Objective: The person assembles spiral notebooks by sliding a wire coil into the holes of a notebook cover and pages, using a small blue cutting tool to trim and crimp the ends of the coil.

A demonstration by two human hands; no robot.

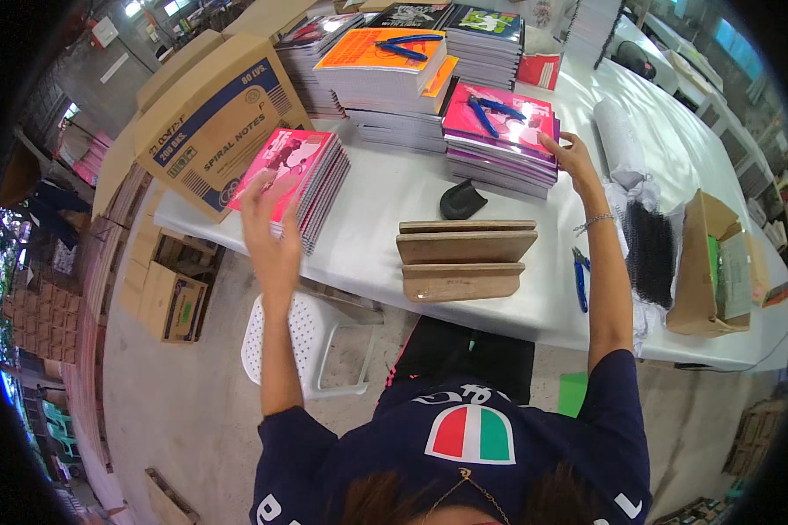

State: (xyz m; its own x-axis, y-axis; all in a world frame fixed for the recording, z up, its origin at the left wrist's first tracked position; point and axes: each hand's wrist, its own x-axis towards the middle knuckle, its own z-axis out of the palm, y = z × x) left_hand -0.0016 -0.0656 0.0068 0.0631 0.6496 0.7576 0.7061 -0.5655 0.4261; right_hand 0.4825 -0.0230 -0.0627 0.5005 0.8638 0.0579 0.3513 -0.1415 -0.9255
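At the table's left edge, my left hand (270, 210) rests on a stack of pink spiral notebooks (315, 179), its fingers spread and touching the top cover and side. My right hand (573, 157) closes its thumb and fingers on the right corner of a pink notebook (508, 131), which tops a second stack with purple edges. Blue-handled cutting pliers (490, 114) lie on that notebook. Between the stacks and me, a slotted wooden block (464, 262) stands near the front edge, with a black curved piece (462, 200) behind it.
Behind are an orange-topped notebook stack (381, 61) bearing more pliers and further stacks (486, 48). A cardboard carton (228, 122) leans at left. Other pliers (580, 280), black wire coils (650, 254) and an open box (696, 289) are at right. A white stool (302, 341) stands below.
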